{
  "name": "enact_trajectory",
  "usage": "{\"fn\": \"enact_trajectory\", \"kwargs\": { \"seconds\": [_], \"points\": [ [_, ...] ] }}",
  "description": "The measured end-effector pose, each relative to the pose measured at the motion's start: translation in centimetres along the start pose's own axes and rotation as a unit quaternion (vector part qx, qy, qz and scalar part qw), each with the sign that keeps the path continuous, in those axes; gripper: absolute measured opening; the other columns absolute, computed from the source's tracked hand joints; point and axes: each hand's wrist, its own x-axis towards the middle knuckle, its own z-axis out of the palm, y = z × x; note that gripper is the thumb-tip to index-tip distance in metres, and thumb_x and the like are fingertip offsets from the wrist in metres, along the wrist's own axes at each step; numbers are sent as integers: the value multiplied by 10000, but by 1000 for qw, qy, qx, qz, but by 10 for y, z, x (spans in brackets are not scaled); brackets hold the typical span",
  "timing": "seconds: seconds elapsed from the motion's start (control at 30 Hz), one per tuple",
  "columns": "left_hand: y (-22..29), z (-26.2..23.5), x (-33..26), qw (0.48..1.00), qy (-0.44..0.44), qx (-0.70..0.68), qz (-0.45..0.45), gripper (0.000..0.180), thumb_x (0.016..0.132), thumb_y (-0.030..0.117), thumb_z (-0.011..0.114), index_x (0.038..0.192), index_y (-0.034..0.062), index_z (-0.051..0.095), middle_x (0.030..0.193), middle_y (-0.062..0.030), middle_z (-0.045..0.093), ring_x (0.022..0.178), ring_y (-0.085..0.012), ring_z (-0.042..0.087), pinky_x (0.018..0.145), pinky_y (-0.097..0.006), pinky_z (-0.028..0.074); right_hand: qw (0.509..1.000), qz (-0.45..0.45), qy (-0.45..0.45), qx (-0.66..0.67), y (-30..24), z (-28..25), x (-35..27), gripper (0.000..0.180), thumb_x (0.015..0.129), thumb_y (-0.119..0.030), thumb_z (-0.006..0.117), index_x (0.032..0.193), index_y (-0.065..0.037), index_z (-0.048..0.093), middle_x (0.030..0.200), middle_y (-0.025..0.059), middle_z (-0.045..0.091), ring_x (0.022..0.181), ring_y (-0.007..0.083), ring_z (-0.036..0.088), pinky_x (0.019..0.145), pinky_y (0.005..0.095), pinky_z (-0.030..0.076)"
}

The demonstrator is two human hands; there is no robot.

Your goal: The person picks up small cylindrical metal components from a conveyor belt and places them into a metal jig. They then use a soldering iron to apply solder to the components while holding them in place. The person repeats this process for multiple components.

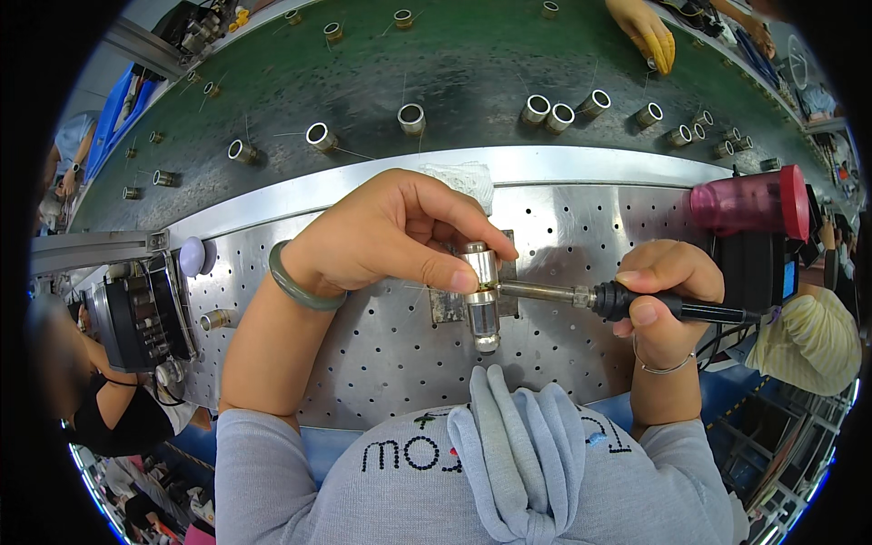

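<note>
My left hand (391, 227) is closed, thumb and fingers pinching a small silvery metal cylinder (480, 263) above the perforated metal worktop (381, 363). Below the pinched cylinder, in line with it, shows a shiny cylindrical piece (485, 318) with a rounded end; whether the two are joined I cannot tell. My right hand (674, 272) grips the black handle of a soldering iron (549, 292). Its metal barrel points left, and the tip meets the cylinder near my left thumb. A thin wire sticks out left of the cylinder, under my left hand.
Beyond the worktop runs a green conveyor belt (363, 73) carrying several metal cylinders with thin wires. A yellow-gloved hand (656, 41) of another person reaches onto it. A pink cup (745, 202) lies at right by a black box (749, 272). A white cloth (463, 177) lies ahead.
</note>
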Motion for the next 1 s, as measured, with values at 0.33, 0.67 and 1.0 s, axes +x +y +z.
{"fn": "enact_trajectory", "kwargs": {
  "seconds": [0.33,0.67,1.0],
  "points": [
    [0,0,1,1000,-4,1,7,389,654,37,783,1008,-75,667,882,-121,639,785,-143,591,713,-227,467,1000,-9,-11,-3,1,-1,2,188,669,-77,774,770,27,653,700,97,635,606,162,608,566,239,469],
    [-2,2,2,1000,-5,-10,8,390,652,33,782,1008,-77,665,888,-120,637,791,-144,587,720,-226,467,1000,15,-9,16,1,-1,2,154,694,-61,744,758,33,640,675,95,617,559,147,593,533,233,455],
    [-3,-3,0,1000,-14,-14,10,406,648,48,791,1012,-79,665,878,-127,638,772,-140,583,704,-227,464,994,53,12,91,-2,0,1,162,698,-58,744,784,35,644,693,102,624,559,134,599,543,219,458]
  ]
}}
